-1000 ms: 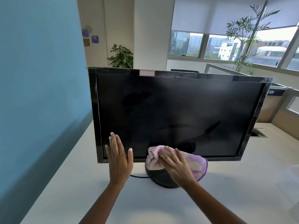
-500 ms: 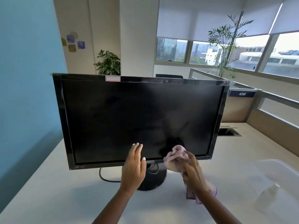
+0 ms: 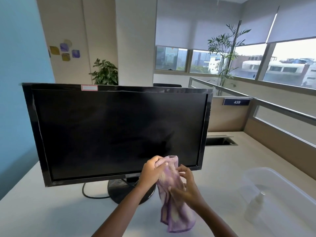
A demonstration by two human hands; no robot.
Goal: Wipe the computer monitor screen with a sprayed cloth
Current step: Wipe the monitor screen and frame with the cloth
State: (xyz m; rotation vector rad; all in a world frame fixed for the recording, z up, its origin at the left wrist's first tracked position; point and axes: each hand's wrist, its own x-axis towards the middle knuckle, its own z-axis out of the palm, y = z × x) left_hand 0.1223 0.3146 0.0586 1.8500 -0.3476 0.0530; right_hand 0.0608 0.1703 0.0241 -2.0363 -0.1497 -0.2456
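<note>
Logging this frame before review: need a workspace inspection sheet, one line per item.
Surface: white desk, bare where it shows.
Job's things: black monitor upright on a round stand, screen dark; purple cloth held in front of its lower right corner, hanging down, off the screen.
Clutter: clear plastic bin at right with a spray bottle inside.
Grippers: left hand grips the cloth's top; right hand grips its middle.
Cables: black cable loops from the stand over the desk.
Surroundings: blue partition at left, potted plants, windows with blinds, a divider sign reading 439.
</note>
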